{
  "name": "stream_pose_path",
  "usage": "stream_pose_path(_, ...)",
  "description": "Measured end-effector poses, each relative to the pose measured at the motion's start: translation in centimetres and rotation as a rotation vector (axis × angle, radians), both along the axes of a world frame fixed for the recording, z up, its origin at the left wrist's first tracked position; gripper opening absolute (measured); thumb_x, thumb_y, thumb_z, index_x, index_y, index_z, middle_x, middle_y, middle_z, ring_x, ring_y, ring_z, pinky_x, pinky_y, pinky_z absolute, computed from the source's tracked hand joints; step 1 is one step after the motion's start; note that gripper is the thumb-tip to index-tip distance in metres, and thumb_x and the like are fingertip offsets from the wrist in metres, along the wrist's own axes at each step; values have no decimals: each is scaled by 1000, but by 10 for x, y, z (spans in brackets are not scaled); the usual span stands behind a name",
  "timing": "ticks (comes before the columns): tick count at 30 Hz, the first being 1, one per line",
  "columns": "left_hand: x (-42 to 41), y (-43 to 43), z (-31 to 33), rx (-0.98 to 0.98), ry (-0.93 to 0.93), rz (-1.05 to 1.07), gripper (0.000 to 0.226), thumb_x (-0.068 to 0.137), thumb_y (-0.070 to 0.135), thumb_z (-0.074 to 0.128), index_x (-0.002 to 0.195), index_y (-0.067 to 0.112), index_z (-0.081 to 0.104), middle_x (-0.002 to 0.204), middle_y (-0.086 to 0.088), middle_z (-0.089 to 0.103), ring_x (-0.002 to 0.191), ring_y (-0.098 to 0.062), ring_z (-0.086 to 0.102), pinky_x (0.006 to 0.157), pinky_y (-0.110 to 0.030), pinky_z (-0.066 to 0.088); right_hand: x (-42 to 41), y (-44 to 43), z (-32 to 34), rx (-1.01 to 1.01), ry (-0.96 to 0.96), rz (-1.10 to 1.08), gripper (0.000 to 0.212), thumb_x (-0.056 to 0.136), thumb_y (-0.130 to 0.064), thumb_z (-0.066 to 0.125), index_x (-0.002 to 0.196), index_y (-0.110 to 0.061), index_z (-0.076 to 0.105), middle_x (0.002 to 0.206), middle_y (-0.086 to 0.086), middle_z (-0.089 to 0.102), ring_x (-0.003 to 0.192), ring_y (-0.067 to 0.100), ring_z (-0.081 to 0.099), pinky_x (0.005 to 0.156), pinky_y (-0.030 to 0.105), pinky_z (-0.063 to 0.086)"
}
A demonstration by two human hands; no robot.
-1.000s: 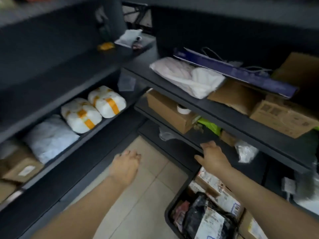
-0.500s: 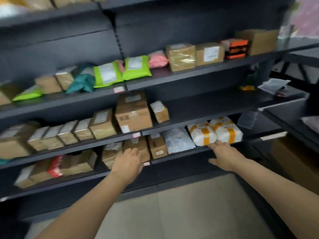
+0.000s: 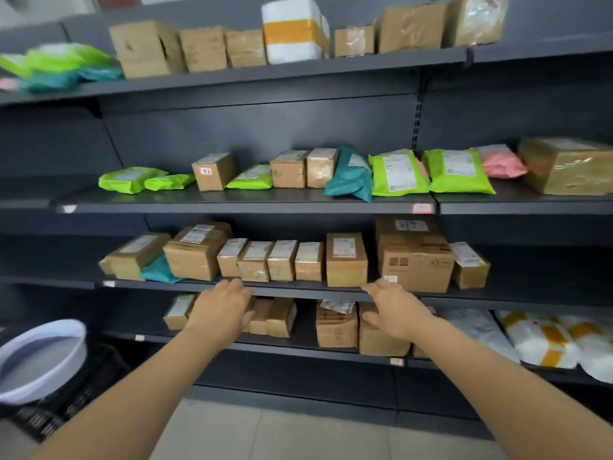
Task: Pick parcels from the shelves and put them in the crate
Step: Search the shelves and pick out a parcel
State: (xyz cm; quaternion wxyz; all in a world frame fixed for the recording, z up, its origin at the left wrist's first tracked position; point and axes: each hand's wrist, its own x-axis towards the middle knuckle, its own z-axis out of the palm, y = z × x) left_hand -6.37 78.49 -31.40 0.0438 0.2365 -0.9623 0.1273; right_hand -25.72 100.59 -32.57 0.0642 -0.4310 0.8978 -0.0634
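- Left hand [image 3: 220,308] reaches forward flat, fingers straight and close together, holding nothing; its fingertips are up at the lip of the third shelf [image 3: 298,288].
- Right hand [image 3: 396,310] is the same: fingers loose and straight, thumb out to the side, empty, with its tips at that same lip.
- Just above and between the two hands stand four small boxes [image 3: 282,264] side by side on the third shelf. A tall box [image 3: 346,260] sits at their right end, over the right fingertips.
- That shelf holds nine brown boxes in all. The large box [image 3: 414,260] sits just beyond the right hand, and one teal mailer [image 3: 159,272] is tucked low between two boxes at the left.
- Only the shelf lip lies between the fingertips and that row.
- On the fourth shelf [image 3: 282,348], both hands cover part of a run of brown boxes, so I cannot count them. To the right lie one white bag [image 3: 477,330] and two taped parcels [image 3: 544,340], white with orange bands.
- The second shelf [image 3: 265,202] carries five green mailers [image 3: 398,174], four brown boxes, one teal bag [image 3: 350,175] and one pink bag [image 3: 501,164].
- The top shelf [image 3: 298,69] has six brown boxes and one foam box [image 3: 293,29], white with an orange band. The green and teal bags at the far left are too blurred to count.
- Lower left, beside the left forearm, a pale round tub [image 3: 39,356] sits on a black lattice bin [image 3: 79,400].
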Motion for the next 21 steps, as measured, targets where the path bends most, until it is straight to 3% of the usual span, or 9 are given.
stream_pose_path(4,3,-40,-12,43,5,44,40,92,43,48,127,24,48,121,1,49,112,-18,47,86,-33,45,2,-60,-7,4,-13,60,55,92,-34,55,142,-18,36,138,5,44,122,24,46,99,39,44)
stream_pose_path(11,-9,-102,-33,52,-31,119,35,93,37,48,124,22,53,123,2,51,115,-17,48,88,-31,43,-29,-146,-26,-42,-57,172,60,93,-31,56,146,-21,30,147,2,37,131,21,41,106,36,39)
stream_pose_path(16,-22,-150,-36,38,-36,189,30,94,35,42,119,24,53,115,2,53,107,-17,51,79,-30,43,-54,-207,-40,-38,-110,198,58,93,-31,57,145,-21,33,147,2,37,133,21,38,109,36,36)
stream_pose_path(21,-34,-191,-63,111,-59,176,31,94,38,46,121,24,51,120,2,53,111,-18,50,84,-33,45,-60,-252,-70,3,-187,217,58,94,-33,55,146,-23,31,148,1,36,134,22,35,109,36,34)
